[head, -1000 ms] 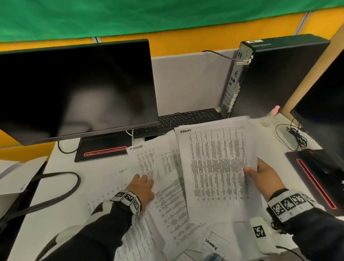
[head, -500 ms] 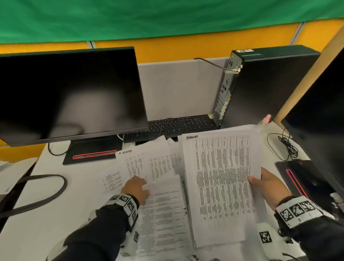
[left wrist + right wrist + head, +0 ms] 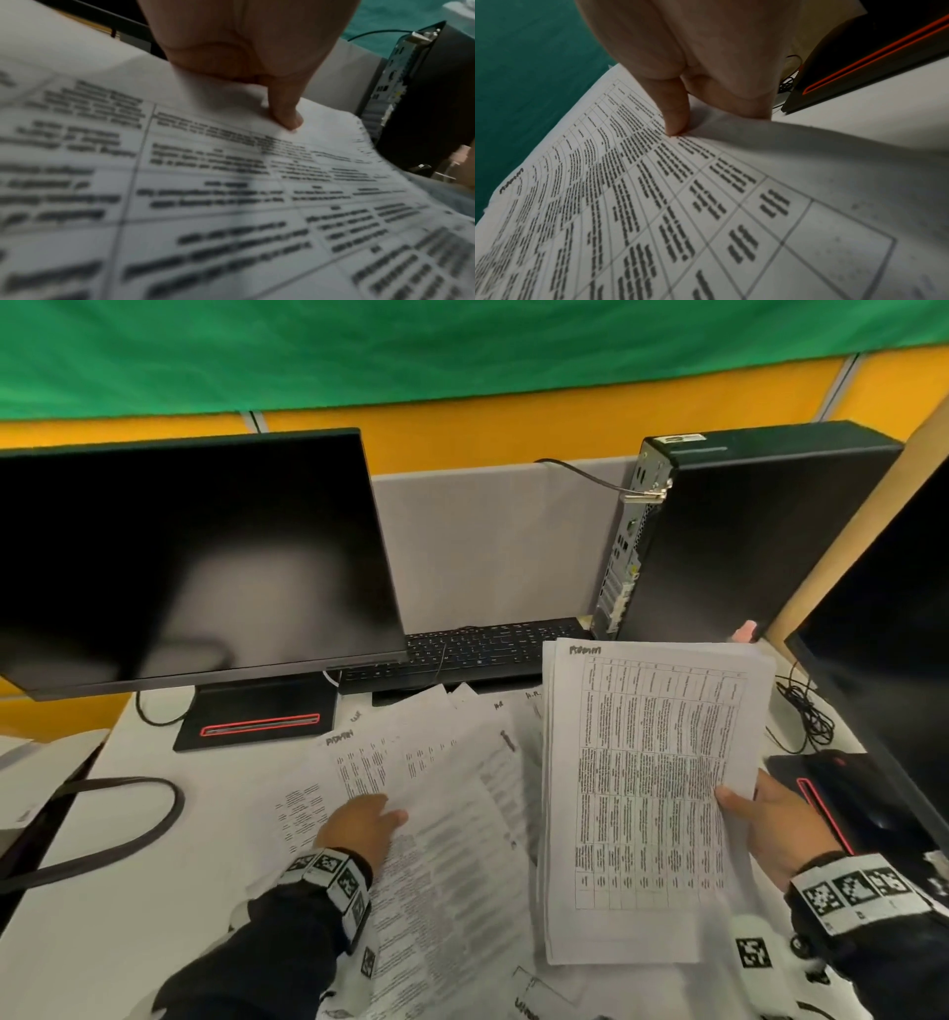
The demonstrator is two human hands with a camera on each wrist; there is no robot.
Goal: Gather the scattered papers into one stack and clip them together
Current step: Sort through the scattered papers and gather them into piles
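My right hand (image 3: 744, 814) grips a stack of printed table sheets (image 3: 642, 788) by its right edge, raised off the desk; the right wrist view shows the thumb (image 3: 675, 113) on top of the stack (image 3: 654, 203). My left hand (image 3: 375, 816) pinches one printed sheet (image 3: 452, 865) at its left edge, just left of the stack. The thumb (image 3: 285, 113) presses on top of that sheet (image 3: 205, 192), which curves upward. More loose sheets (image 3: 411, 757) lie fanned out on the white desk (image 3: 154, 891) beneath and behind.
A black monitor (image 3: 179, 557) stands at the back left, a keyboard (image 3: 477, 649) behind the papers, and a PC tower (image 3: 744, 531) at the back right. A second monitor (image 3: 888, 660), its base (image 3: 847, 809) and cables (image 3: 806, 711) crowd the right. A dark strap (image 3: 102, 829) loops at left.
My left hand went from resting on the spread papers to pinching one sheet, which has swung toward the stack. The right hand has kept hold of the stack and turned it more upright.
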